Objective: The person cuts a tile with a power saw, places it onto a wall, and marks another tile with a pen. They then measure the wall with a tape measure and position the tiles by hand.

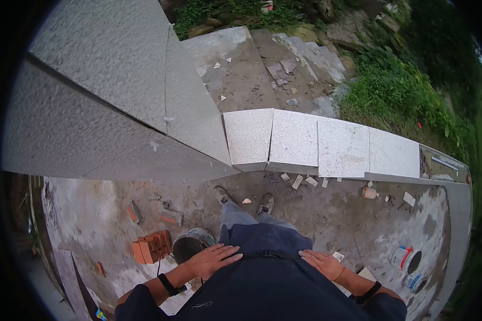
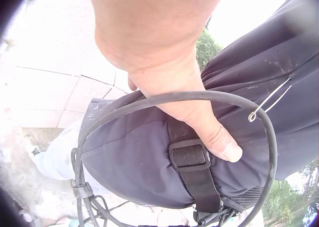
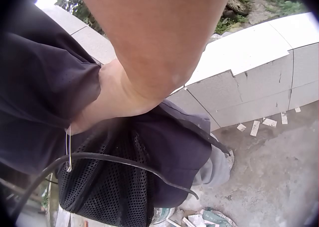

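My left hand (image 1: 214,260) rests on the dark shirt (image 1: 262,278) at the left side of the waist, fingers extended in the head view. Up close in the left wrist view, its thumb (image 2: 224,146) lies beside a black strap with a buckle (image 2: 190,156). On the other side of the waist my right hand (image 1: 324,264) rests against the shirt, holding no object. In the right wrist view that hand's fingers are hidden behind the cloth, above a black mesh pouch (image 3: 107,184). A waist belt with a clip (image 1: 269,253) runs between the hands.
A low wall capped with pale tiles (image 1: 294,136) stands ahead, joining a tall tiled pillar (image 1: 118,59) on the left. A bucket (image 1: 194,243) and red bricks (image 1: 151,247) stand left; tubs (image 1: 406,259) lie right. Tile scraps (image 1: 298,182) litter the floor by the wall.
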Demonstrator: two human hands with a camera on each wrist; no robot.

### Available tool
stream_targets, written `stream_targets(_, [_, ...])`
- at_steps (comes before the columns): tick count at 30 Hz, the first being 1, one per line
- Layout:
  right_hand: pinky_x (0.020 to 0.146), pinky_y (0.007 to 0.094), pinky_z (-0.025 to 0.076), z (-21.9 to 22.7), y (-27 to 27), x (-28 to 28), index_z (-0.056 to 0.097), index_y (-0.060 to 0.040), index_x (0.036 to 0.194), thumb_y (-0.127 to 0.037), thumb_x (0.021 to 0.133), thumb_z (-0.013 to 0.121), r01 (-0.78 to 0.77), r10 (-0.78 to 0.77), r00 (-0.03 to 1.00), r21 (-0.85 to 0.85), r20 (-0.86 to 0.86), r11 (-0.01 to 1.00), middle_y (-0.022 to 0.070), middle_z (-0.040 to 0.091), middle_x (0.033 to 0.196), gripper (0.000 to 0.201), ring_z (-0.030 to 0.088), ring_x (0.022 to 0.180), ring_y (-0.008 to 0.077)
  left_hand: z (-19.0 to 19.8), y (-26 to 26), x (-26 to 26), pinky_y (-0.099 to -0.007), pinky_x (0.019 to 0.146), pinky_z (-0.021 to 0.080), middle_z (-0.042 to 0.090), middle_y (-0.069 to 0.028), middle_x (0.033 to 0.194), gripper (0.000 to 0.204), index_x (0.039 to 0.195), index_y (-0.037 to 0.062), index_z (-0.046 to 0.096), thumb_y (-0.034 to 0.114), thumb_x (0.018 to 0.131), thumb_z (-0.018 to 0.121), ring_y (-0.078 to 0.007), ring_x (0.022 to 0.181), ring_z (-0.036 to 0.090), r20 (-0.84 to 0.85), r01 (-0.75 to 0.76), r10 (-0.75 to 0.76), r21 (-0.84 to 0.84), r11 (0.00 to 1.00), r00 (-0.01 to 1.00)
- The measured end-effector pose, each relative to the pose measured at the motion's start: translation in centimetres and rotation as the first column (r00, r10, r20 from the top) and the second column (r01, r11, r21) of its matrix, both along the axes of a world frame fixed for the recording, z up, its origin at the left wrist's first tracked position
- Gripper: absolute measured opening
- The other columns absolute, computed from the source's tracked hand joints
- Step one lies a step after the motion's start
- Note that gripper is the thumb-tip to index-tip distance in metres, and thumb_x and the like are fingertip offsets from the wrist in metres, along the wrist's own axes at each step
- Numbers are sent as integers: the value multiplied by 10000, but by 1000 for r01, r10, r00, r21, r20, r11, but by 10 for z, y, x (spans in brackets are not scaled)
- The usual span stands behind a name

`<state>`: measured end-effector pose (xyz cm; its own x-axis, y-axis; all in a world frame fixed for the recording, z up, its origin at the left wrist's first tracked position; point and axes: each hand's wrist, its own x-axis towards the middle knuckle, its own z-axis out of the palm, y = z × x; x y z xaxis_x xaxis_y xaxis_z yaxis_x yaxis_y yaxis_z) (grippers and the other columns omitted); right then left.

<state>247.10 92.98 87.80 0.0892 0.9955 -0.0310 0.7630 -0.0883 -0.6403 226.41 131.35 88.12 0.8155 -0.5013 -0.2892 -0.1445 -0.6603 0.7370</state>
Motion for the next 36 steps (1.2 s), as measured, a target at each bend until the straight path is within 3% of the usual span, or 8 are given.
stream_targets(15, [957, 397, 512, -1, -1, 2, 488, 30, 1309, -183, 846, 556, 7, -7, 1000, 16, -9, 1000, 184, 503, 1401, 515, 556, 1219, 330, -4, 2, 3, -454, 1177, 239, 280, -166, 1559, 893, 1547, 134, 215, 227, 769, 641, -317, 1410, 342, 24, 64, -65, 68, 996, 998])
stream_targets(31, [954, 401, 514, -2, -2, 2, 484, 36, 1318, -184, 832, 557, -5, 5, 1000, -9, 8, 1000, 177, 499, 1410, 538, 554, 1222, 325, 0, 2, 8, -455, 1178, 236, 269, -170, 1564, 912, 1551, 123, 196, 273, 766, 634, -326, 1406, 347, 16, 51, -52, 34, 998, 999])
stream_targets(33, [954, 401, 514, -2, -1, 2, 485, 33, 1317, -186, 836, 555, -1, 1, 1000, -8, 1, 1000, 177, 500, 1409, 533, 555, 1222, 325, 4, 2, 10, -463, 1159, 269, 309, -201, 1538, 749, 1529, 93, 253, 275, 866, 552, -336, 1392, 367, 30, 38, -38, 20, 999, 999])
stream_targets(36, [954, 400, 514, -3, -2, 1, 489, 27, 1314, -195, 841, 555, 8, -8, 1000, -3, -8, 1000, 178, 502, 1408, 527, 556, 1220, 326, 2, 3, 9, -464, 1160, 266, 304, -199, 1542, 751, 1529, 95, 255, 277, 865, 553, -336, 1394, 364, 23, 49, -50, 30, 998, 998])
